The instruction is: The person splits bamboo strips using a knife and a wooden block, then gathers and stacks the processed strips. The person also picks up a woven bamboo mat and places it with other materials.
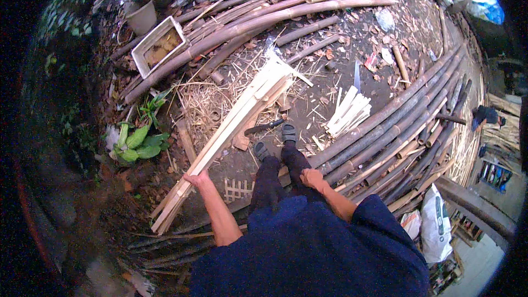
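Note:
My left hand point(199, 180) is closed around the lower part of a long bundle of pale split bamboo strips point(242, 109). The bundle slants up and away to the right, and its far end fans out brightly lit over the ground. My right hand point(312, 178) is curled closed against my right leg, with nothing seen sticking out of it. A dark-bladed knife point(264, 127) lies on the ground just beyond my sandals point(263, 151). To the right of it is a pile of short pale bamboo pieces point(350, 111).
Long bamboo poles point(385, 126) lie stacked on the right, and more poles point(247, 26) curve across the far side. A pale rectangular basin point(159, 47) stands far left, above a leafy green plant point(135, 144). Shavings point(201, 102) litter the ground. A white sack point(436, 225) sits near right.

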### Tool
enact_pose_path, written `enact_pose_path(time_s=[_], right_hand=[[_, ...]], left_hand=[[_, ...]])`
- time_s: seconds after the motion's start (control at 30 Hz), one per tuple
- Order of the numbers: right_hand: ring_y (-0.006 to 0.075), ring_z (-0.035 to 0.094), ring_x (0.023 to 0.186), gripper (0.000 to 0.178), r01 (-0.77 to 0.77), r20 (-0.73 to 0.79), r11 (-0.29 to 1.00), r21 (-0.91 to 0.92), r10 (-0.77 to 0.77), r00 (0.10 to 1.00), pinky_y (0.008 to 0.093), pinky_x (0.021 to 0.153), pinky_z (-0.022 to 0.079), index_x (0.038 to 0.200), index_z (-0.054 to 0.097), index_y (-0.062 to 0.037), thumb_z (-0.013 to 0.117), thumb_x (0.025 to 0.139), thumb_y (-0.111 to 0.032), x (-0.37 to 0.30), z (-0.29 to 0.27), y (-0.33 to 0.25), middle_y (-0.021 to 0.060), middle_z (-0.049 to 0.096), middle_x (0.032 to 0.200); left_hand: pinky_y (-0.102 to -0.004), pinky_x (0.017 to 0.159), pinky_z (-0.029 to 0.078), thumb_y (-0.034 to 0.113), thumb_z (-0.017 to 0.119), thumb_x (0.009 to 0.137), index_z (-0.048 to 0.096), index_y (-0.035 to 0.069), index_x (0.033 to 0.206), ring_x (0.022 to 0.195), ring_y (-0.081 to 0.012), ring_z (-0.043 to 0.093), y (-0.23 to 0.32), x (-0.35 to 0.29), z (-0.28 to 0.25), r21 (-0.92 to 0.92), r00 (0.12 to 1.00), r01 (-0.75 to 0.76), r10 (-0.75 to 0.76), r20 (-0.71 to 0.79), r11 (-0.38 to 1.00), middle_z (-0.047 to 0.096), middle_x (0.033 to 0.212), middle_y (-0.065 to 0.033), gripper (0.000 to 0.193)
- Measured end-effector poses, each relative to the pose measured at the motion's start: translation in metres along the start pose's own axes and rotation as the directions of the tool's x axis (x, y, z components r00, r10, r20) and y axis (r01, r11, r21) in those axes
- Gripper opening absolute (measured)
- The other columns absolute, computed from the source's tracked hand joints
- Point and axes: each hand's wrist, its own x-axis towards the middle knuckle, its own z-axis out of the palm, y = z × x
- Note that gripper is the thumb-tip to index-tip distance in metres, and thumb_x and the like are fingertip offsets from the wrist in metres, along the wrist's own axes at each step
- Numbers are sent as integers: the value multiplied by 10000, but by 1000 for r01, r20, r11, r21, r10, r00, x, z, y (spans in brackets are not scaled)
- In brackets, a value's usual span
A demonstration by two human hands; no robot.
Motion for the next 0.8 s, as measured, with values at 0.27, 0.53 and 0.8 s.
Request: enact_pose_path(time_s=[0.27, 0.53, 0.8], right_hand=[[355, 626, 709, 315, 142, 213, 867, 477, -271, 939, 447, 652, 488, 905, 658, -24, 563, 872, -322, -51, 17, 52, 184, 635, 743], [258, 621, 905, 520, 181, -332, 700, 691, 85, 939, 364, 802, 480, 1216, 506, 9, 629, 862, -351, 158, -3, 64, 155, 638, 1007], [276, 589, 989, 605, 709, -395, -313, 632, 656, 643, 379, 840, 497, 1335, 272, -7, 611, 883, -223, 462, -47, 83, 170, 537, 1163]], left_hand=[[-554, 1049, 319, 519, 415, 834, 215, 0, 1411, 1273, -405, 352, -104, -3, 25, 84, 993, 91, -97, 71, 992, 314, 1422, -205, 802], [-575, 1015, 339, 516, 453, 865, 352, 18, 1311, 1199, -381, 435, -336, 35, 41, 186, 950, 238, -268, 158, 953, 449, 1315, -163, 676], [-514, 1026, 336, 474, 499, 851, 414, 28, 1241, 1120, -333, 476, -557, 27, 35, 176, 783, 533, -562, 268, 827, 500, 1200, -158, 598]])
